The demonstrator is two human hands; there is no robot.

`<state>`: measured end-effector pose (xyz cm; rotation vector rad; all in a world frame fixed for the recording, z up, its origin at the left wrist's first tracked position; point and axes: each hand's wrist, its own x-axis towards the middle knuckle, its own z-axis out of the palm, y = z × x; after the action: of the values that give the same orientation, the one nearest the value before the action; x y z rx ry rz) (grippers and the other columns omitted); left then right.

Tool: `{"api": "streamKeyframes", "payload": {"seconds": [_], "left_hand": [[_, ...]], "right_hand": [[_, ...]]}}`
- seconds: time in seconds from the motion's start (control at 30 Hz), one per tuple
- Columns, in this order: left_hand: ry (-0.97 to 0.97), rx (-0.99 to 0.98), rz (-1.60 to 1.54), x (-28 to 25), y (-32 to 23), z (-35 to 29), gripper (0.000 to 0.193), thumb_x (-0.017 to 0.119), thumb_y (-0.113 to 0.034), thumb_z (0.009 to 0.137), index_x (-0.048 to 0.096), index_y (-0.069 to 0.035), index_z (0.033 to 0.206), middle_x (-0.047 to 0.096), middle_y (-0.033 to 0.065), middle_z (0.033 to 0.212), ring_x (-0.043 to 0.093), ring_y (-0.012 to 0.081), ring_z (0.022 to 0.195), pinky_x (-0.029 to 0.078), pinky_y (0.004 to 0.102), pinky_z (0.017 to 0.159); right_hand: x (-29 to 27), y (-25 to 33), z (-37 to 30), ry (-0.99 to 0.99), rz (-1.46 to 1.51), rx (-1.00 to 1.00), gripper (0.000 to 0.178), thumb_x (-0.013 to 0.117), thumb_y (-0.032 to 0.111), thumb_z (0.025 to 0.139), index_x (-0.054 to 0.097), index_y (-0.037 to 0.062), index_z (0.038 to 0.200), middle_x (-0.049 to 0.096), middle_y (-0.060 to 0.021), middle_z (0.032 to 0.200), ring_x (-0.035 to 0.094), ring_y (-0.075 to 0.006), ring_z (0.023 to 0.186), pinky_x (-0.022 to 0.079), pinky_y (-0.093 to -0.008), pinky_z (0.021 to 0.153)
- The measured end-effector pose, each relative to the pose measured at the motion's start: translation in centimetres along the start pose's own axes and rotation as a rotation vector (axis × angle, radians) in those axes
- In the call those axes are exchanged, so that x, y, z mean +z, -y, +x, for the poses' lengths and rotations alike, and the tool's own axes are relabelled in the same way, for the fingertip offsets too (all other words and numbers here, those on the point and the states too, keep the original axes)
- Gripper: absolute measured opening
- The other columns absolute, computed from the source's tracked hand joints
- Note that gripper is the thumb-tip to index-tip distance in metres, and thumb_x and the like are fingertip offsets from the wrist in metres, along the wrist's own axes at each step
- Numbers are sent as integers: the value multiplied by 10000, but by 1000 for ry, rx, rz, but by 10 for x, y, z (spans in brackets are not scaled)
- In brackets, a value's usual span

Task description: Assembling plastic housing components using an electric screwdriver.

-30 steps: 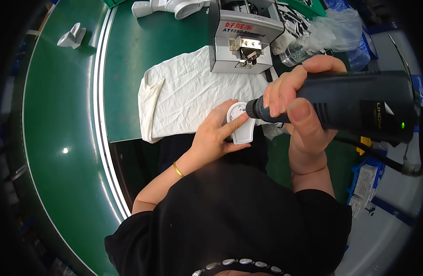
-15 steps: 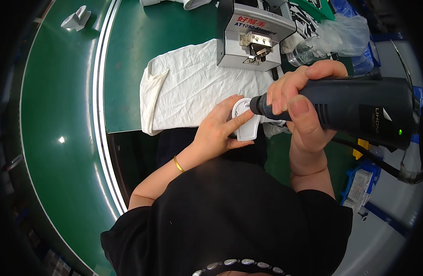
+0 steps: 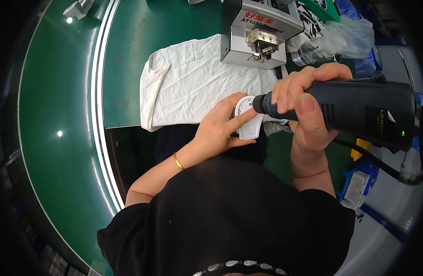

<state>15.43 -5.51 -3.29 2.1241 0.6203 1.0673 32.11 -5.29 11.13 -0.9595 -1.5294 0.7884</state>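
Note:
A black electric screwdriver [image 3: 358, 108] with a small green light lies nearly level in my right hand [image 3: 308, 108], whose fingers wrap round its front part. Its nose points left at a white plastic part [image 3: 251, 128] with a rounded top and a recessed inside. My left hand [image 3: 218, 122] grips that part, thumb across its inner face and fingers behind it. The nose of the tool is right by the thumb, over the upper part of the recess; whether the bit touches a screw is hidden.
A white cloth [image 3: 188, 83] covers the green bench before me. Behind it stands a grey metal machine [image 3: 253, 50]. Clear plastic bags [image 3: 349, 37] and a green bin [image 3: 329, 11] are at the back right. Another white part [image 3: 78, 8] lies on the green strip at far left.
The view has shifted slightly, so the bench items sit a little differently. Both hands keep their hold, with the screwdriver still at the white part.

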Motion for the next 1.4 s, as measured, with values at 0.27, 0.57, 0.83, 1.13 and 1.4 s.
{"api": "streamKeyframes", "payload": {"seconds": [0.27,0.57,0.83,1.13,1.4], "left_hand": [[23,-29,30,1,-1,1,699,868,-273,616,607,-141,1250,480,223,1350,503,412,1212,481,436,954],[342,309,315,-30,-24,17,324,665,-135,774,702,-201,1090,464,123,1419,430,373,1299,428,467,1038],[164,45,436,-78,-17,1,375,651,-75,758,594,-132,1125,501,120,1386,571,297,1157,549,385,874],[-843,-460,543,-221,74,-36,445,748,-40,725,577,-52,1135,650,139,1104,661,227,906,534,330,779],[-1008,-1005,812,-327,162,-93,545,827,-257,662,616,-27,1109,657,212,1055,625,379,993,489,445,903]], "right_hand": [[-5,-9,1,31,49,-16,443,612,118,905,360,29,1258,526,-83,764,536,-161,639,489,-370,676],[-169,-47,-5,-904,202,378,305,760,123,842,578,44,1074,601,-72,848,575,-178,654,500,-338,589],[-273,-182,-72,-962,-145,619,292,775,19,752,643,-40,1006,644,-73,874,628,-198,706,550,-347,653],[-305,-204,-79,-837,-366,705,382,769,225,813,660,-74,1024,670,-118,952,638,-199,744,527,-335,667],[-292,-196,-81,-835,-342,576,477,699,133,886,520,-101,1261,655,-140,1094,621,-190,939,499,-297,830]]}}
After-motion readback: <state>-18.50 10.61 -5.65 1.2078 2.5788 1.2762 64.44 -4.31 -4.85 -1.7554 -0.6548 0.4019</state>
